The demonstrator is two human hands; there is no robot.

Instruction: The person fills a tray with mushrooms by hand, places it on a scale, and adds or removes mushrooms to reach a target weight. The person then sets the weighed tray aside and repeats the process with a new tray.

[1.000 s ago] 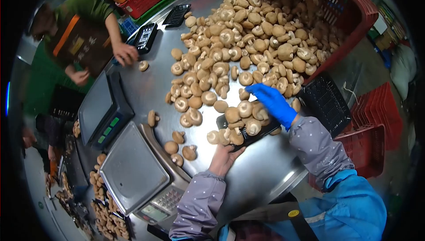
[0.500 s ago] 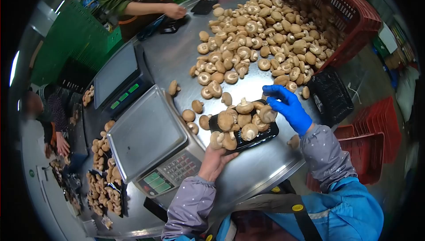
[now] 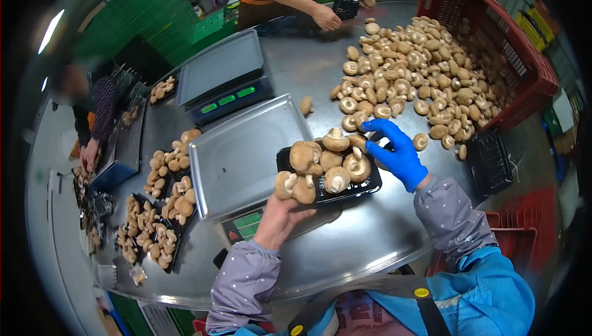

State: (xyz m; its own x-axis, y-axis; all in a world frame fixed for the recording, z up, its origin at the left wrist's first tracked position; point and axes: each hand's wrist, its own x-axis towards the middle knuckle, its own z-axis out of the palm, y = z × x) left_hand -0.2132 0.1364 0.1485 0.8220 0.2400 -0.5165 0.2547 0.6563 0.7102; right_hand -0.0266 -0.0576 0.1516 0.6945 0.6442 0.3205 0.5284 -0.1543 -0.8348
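Note:
My bare left hand (image 3: pixel 280 217) holds the near left corner of a black tray (image 3: pixel 353 195) heaped with several brown mushrooms (image 3: pixel 331 161). Its fingers go under the tray and are partly hidden. My right hand (image 3: pixel 398 154), in a blue glove, is at the tray's right side, thumb and fingertips closed around a mushroom (image 3: pixel 357 142) at the heap's edge. The tray is in the air beside the near scale (image 3: pixel 246 151), its left part over the scale's right edge.
A big mushroom pile (image 3: pixel 425 71) spills from a red crate (image 3: pixel 524 58). Behind the near scale stands another scale (image 3: pixel 222 71). Filled trays (image 3: pixel 176 253) lie at left. A co-worker's hands (image 3: pixel 327 16) are across the table; another person (image 3: pixel 92 145) works at far left.
The view has swung right, and the tray with my left hand is now nearer the scale. My right fingers have closed in on the mushroom heap. The co-worker opposite has lifted a small black tray.

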